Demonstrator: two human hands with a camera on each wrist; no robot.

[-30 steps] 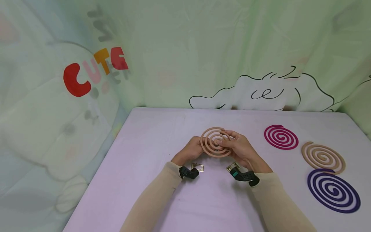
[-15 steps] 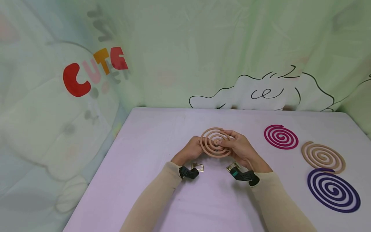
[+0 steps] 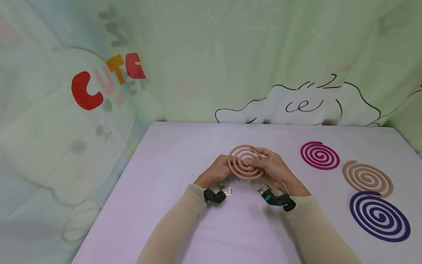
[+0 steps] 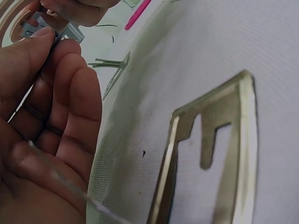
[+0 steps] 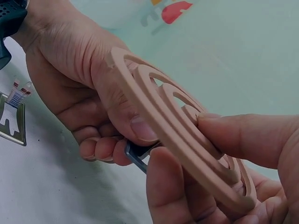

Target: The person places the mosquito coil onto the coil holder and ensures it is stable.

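A tan mosquito coil (image 3: 246, 161) is held over the middle of the table. My right hand (image 3: 276, 170) grips it, thumb on the face near the centre and fingers behind. At the coil's back, my left hand (image 3: 219, 169) pinches a small metal coil stand (image 5: 134, 156), which the coil hides in the head view. Whether stand and coil are joined I cannot tell. Under the wrists, two more metal stands lie on the table: one near the left wrist (image 4: 226, 107), the other (image 3: 265, 189) near the right wrist.
On the right side of the white table (image 3: 184, 146) lie a magenta coil (image 3: 319, 156), a tan coil (image 3: 367, 179) and a dark purple coil (image 3: 380, 217). The purple one overlaps the tan one's near edge. A printed curtain (image 3: 197, 73) stands behind and at the left.
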